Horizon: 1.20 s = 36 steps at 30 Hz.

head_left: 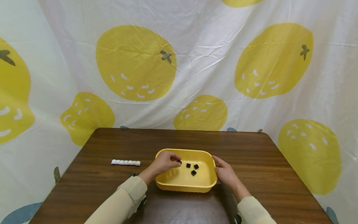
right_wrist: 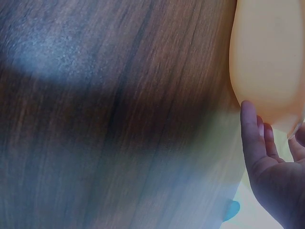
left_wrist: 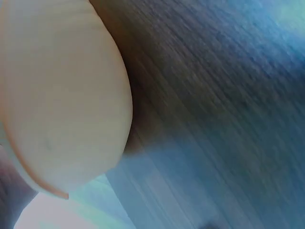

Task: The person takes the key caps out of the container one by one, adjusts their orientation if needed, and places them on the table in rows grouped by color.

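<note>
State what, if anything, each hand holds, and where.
The left hand pinches a black piece, exact part hidden; the right hand touches the yellow tray at its right end.

Stretches both arms forward, angled inward; reaches toward the middle with the left hand, apparently pinching between thumb and fingertips, too small to tell exactly; extends the right hand with fingers nearly straight

Worn items of the person. The left sleeve is long, pale cream and softly creased, with a broad cuff; the right sleeve matches in colour. A small black fitting shows beside the left sleeve, another black fitting beside the right. Left hand and right hand: bare.
</note>
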Each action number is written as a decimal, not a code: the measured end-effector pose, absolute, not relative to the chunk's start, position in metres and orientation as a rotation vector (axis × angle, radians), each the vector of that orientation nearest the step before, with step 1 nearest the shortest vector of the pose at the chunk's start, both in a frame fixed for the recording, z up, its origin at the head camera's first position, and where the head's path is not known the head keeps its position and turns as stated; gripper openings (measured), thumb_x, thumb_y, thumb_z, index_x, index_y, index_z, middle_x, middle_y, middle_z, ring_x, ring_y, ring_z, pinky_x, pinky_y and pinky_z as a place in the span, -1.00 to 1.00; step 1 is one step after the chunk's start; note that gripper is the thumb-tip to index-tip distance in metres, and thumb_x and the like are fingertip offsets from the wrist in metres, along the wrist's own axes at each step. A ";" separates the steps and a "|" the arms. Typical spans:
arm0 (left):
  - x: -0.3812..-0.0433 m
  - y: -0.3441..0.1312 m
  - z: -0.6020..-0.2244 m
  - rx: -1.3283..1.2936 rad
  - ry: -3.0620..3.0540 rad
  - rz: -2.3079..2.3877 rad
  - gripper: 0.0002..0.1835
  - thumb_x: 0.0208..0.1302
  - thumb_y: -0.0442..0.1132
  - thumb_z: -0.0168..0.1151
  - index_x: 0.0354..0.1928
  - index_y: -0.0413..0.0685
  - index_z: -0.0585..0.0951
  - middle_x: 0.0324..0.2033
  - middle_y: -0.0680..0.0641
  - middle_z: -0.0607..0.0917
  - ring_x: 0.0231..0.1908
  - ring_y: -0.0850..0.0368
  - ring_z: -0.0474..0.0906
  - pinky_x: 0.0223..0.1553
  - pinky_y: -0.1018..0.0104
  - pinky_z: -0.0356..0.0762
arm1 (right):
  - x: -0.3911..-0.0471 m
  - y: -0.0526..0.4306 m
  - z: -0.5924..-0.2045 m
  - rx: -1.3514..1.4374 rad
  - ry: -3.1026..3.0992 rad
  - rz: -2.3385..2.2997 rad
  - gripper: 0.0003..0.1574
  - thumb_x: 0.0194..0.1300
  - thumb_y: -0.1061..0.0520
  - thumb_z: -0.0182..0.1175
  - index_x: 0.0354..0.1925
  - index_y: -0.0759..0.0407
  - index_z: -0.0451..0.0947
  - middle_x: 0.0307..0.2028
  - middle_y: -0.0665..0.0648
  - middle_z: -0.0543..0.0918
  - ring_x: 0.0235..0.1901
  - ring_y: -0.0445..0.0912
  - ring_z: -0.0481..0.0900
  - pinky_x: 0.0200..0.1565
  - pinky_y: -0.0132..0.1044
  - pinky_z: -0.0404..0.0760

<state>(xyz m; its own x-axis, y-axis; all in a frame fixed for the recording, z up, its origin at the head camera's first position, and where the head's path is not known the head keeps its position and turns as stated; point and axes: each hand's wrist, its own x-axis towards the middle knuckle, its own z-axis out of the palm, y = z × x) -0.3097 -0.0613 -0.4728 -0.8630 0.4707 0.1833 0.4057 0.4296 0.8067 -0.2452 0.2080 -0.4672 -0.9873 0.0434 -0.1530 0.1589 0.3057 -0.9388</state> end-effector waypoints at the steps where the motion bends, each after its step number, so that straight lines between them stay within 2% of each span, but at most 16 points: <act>1: -0.309 -0.063 -0.472 0.790 2.595 1.435 -0.82 0.11 -0.37 0.43 -0.22 -0.25 0.74 -0.42 0.01 0.71 -0.41 0.28 0.54 -0.37 0.39 0.52 | -0.245 0.208 -0.467 0.194 2.454 -1.787 -0.32 0.42 0.37 -0.12 0.48 0.26 0.17 0.05 0.47 0.48 -0.46 0.00 0.60 -0.53 -0.18 0.62; 16: -0.306 -0.096 -0.460 0.652 2.603 1.483 -0.72 0.19 -0.38 0.37 -0.04 -0.32 0.70 -0.26 -0.07 0.73 -0.27 0.13 0.62 -0.22 0.28 0.61 | -0.246 0.207 -0.469 0.207 2.446 -1.811 -0.31 0.41 0.38 -0.12 0.47 0.26 0.18 0.12 0.51 0.46 -0.40 0.04 0.64 -0.52 -0.15 0.65; 24: -0.307 -0.121 -0.461 0.553 2.686 1.527 -0.79 0.19 -0.31 0.41 -0.12 -0.17 0.74 -0.35 0.01 0.70 -0.35 0.15 0.55 -0.36 0.34 0.52 | -0.246 0.209 -0.470 0.204 2.444 -1.813 -0.32 0.43 0.37 -0.12 0.48 0.25 0.18 0.11 0.51 0.45 -0.39 0.05 0.64 -0.51 -0.13 0.66; 32: -0.302 -0.152 -0.464 0.438 2.681 1.575 -0.70 0.22 -0.30 0.37 -0.01 -0.25 0.69 -0.25 -0.04 0.71 -0.24 0.08 0.60 -0.24 0.23 0.59 | -0.247 0.208 -0.471 0.212 2.429 -1.848 -0.32 0.41 0.38 -0.11 0.47 0.25 0.20 0.07 0.51 0.47 -0.42 0.03 0.64 -0.53 -0.14 0.65; 36: -0.301 -0.168 -0.468 0.400 2.742 1.550 -0.71 0.25 -0.30 0.36 -0.01 -0.27 0.69 -0.23 -0.07 0.70 -0.23 0.06 0.59 -0.27 0.25 0.58 | -0.246 0.207 -0.472 0.214 2.433 -1.862 -0.31 0.38 0.40 -0.11 0.46 0.27 0.22 0.11 0.54 0.46 -0.39 0.05 0.65 -0.53 -0.13 0.66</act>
<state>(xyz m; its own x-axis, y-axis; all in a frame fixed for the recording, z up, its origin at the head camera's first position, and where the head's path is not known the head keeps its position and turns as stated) -0.3007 -0.1675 -0.4684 -0.9677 0.2012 0.1516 0.2337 0.4918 0.8387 -0.2462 0.2074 -0.4716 -0.9879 0.0674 -0.1400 0.1527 0.2558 -0.9546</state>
